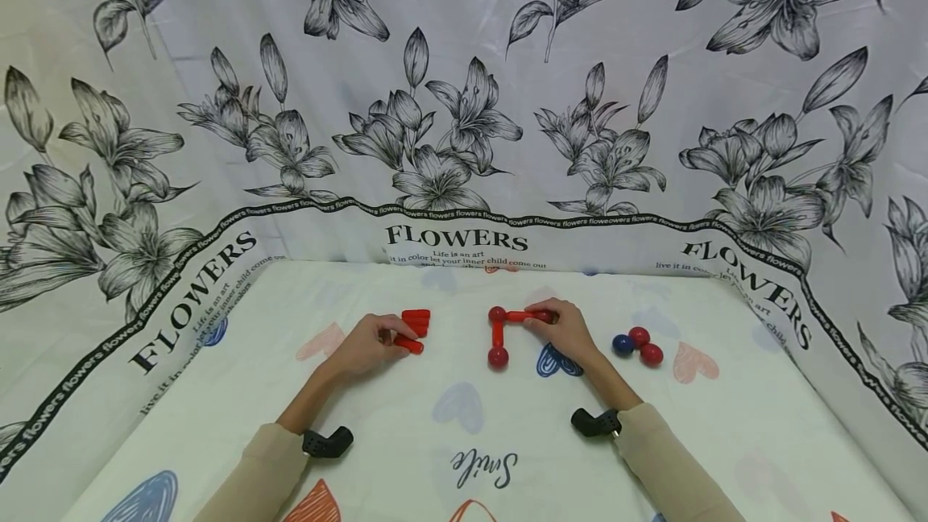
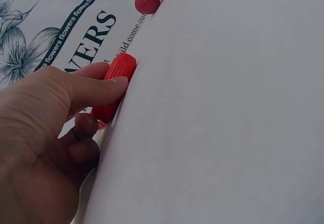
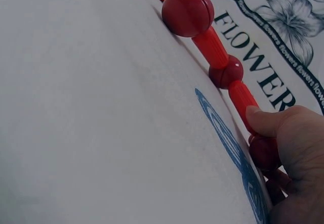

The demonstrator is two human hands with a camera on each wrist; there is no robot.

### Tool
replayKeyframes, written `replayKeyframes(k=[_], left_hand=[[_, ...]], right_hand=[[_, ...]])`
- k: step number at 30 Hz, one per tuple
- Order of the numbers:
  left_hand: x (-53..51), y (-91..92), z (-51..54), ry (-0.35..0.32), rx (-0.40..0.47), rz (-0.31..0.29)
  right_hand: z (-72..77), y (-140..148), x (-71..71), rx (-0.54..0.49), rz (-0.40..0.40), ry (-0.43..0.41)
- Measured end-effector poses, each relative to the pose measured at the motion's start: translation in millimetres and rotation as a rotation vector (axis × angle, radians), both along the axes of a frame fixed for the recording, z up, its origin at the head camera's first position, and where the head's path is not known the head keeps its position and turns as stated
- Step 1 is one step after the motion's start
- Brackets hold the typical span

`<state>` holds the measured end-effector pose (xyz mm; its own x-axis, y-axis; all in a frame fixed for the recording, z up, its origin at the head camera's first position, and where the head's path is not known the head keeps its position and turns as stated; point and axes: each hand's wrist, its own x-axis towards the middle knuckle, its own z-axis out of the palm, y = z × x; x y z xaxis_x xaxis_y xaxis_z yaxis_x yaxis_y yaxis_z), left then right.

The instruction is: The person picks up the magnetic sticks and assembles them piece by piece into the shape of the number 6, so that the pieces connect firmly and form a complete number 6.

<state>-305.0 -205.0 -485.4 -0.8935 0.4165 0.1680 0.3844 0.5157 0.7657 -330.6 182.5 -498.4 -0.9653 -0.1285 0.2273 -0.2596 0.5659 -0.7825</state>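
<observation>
I saw the left hand (image 1: 372,345) pinch a red stick (image 1: 410,345) in nearly closed fingers beside more red sticks (image 1: 416,321) on the table (image 1: 391,433), while the right hand (image 1: 569,334) held in curled fingers one end of a bent shape of red balls and sticks (image 1: 497,336), near three loose balls (image 1: 651,354).

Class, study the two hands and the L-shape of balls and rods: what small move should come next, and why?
Probably carry the red rod in the left hand to the near red ball of the L-shape: the hand pinches that rod, this ball shows only one rod joined, and the right hand holds the end ball on the other side.
</observation>
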Motion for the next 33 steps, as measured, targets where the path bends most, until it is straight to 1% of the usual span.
replayKeyframes(k=[3, 5, 6, 7, 10, 12, 13, 19, 20, 25, 27, 30, 33], left_hand=[[2.4, 3.7, 2.4, 0.010, -0.027, -0.002], [4.5, 6.5, 5.3, -0.001, -0.034, -0.005], [8.2, 9.3, 10.3, -0.009, -0.039, -0.004], [9.2, 10.6, 11.4, -0.015, -0.041, -0.005], [11.9, 13.5, 14.0, -0.036, -0.034, -0.004], [12.7, 15.7, 14.9, -0.038, -0.026, -0.007], [10.7, 15.7, 12.3, -0.040, -0.019, -0.010], [16.0, 29.9, 19.5, -0.054, 0.006, -0.010], [17.5, 32.7, 20.8, -0.056, 0.009, -0.014], [29.6, 46.0, 35.0, -0.057, 0.058, -0.067], [32.7, 50.3, 37.1, -0.041, 0.094, -0.084], [31.5, 53.7, 28.8, -0.035, 0.167, -0.091], [26.4, 54.7, 16.4, -0.041, 0.201, -0.086]], right_hand=[[0.3, 0.2, 0.5, 0.004, 0.003, 0.001], [0.3, 0.7, 0.7, 0.005, 0.002, 0.002], [0.2, 1.0, 0.7, 0.004, 0.002, 0.003], [0.1, 1.2, 0.7, 0.007, 0.002, 0.003], [0.3, 1.6, 0.7, 0.008, 0.006, 0.004], [-0.2, 1.6, 0.4, 0.009, 0.007, 0.005], [-0.4, 1.5, 0.1, 0.009, 0.007, 0.005], [-0.9, 1.4, -0.8, 0.008, 0.005, 0.015], [-1.0, 1.4, -1.0, 0.010, 0.005, 0.016], [-2.2, 2.3, -2.0, 0.014, 0.003, 0.014], [-2.3, 2.4, -2.2, 0.014, 0.004, 0.015], [-2.2, 2.2, -2.2, 0.013, 0.007, 0.018], [-2.1, 2.2, -2.5, 0.014, 0.005, 0.017]])
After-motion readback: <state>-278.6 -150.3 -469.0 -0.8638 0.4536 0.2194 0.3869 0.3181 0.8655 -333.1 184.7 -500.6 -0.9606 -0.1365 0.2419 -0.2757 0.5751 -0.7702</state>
